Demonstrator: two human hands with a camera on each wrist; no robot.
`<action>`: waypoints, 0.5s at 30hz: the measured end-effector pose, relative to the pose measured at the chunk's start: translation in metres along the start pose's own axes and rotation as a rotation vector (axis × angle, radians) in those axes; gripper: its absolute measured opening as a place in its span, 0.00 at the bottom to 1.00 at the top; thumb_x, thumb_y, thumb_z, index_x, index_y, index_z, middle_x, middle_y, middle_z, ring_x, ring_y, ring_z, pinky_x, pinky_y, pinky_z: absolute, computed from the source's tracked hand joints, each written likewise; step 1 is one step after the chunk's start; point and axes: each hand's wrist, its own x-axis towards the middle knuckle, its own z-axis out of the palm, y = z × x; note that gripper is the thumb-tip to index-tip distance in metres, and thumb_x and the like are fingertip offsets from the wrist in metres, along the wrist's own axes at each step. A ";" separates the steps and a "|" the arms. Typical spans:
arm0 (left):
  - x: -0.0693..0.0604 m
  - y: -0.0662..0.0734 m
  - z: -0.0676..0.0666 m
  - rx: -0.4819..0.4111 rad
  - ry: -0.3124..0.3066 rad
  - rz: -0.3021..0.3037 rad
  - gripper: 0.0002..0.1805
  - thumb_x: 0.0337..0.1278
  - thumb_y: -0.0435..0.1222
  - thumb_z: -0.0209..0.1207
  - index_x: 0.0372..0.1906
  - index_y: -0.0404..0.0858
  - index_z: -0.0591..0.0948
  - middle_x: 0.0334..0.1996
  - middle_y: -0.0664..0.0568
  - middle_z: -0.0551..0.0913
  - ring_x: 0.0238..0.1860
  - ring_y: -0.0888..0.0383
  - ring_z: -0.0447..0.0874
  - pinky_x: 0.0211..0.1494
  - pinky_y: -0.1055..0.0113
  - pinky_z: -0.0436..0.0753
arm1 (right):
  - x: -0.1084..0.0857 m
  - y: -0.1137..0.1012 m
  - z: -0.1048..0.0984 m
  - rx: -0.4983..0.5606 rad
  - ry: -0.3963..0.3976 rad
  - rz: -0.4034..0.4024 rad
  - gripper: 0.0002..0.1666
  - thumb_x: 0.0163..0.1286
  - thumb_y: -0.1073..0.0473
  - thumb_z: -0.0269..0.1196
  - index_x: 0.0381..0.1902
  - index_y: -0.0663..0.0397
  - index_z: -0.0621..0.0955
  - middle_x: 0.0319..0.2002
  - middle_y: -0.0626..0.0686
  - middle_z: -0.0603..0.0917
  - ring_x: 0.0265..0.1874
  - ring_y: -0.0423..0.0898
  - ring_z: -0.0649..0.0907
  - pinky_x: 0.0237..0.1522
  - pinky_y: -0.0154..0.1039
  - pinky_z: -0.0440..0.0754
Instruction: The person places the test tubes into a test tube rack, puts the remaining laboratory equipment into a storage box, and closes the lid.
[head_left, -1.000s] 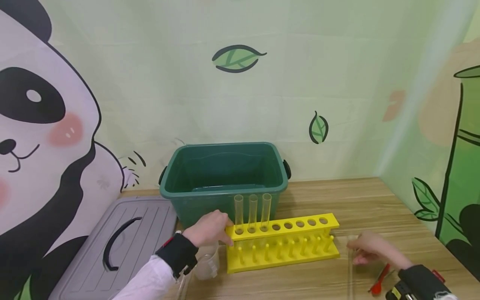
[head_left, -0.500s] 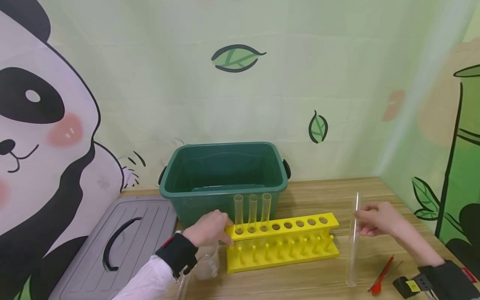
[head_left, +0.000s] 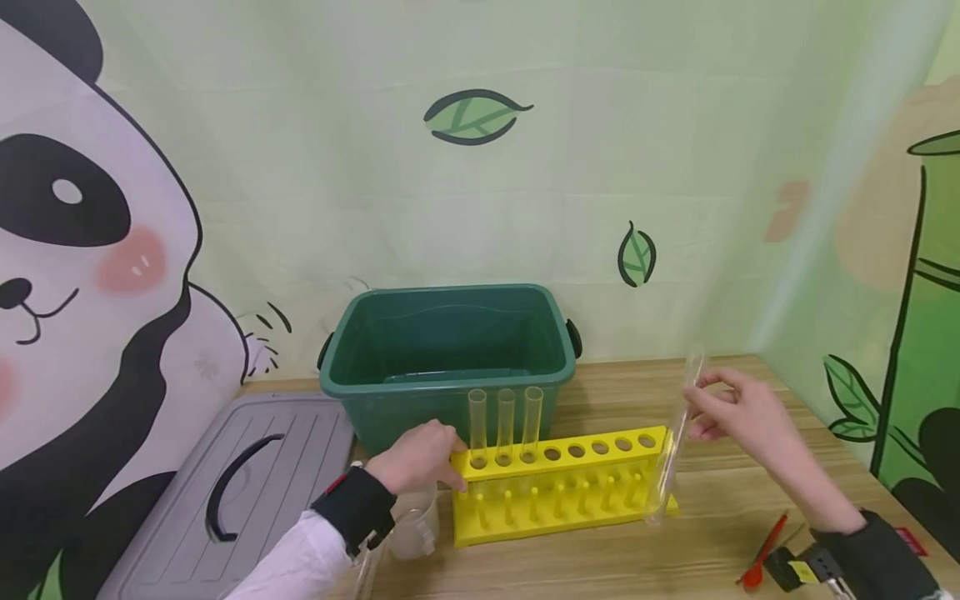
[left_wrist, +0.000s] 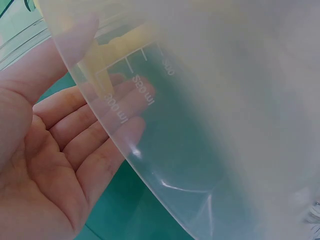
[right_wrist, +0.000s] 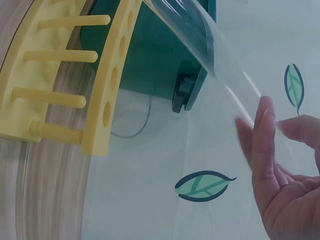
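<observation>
My left hand (head_left: 420, 457) grips the left end of a yellow test tube rack (head_left: 562, 521), thumb in front and fingers behind. Three clear test tubes (head_left: 506, 425) stand upright in the holes at that end. In the left wrist view, a clear beaker (left_wrist: 200, 150) with ml marks covers part of the fingers and rack. My right hand (head_left: 742, 417) pinches another clear test tube (head_left: 675, 442) near its upper end. That tube leans, its lower end in front of the rack's right end. In the right wrist view, the same tube (right_wrist: 225, 85) slants from the fingertips toward the rack (right_wrist: 100, 110).
Behind the rack stands a deep green bin (head_left: 450, 387). A grey lid (head_left: 262, 492) with a black handle lies at left. A clear rod or tube (head_left: 365, 575) lies by the beaker. At the right front is a small red tool (head_left: 763, 554) on the wooden table (head_left: 585, 575).
My right hand has lifted the test tube off the table's right side and carried it up and left to the rack, tilting it. The left hand stays on the rack.
</observation>
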 end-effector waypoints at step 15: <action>0.000 0.001 0.000 0.008 0.001 0.002 0.22 0.35 0.41 0.72 0.41 0.36 0.84 0.30 0.55 0.81 0.26 0.59 0.72 0.36 0.70 0.75 | 0.003 -0.017 0.034 0.141 0.171 -0.321 0.13 0.67 0.61 0.56 0.42 0.66 0.70 0.27 0.61 0.81 0.21 0.50 0.81 0.25 0.40 0.79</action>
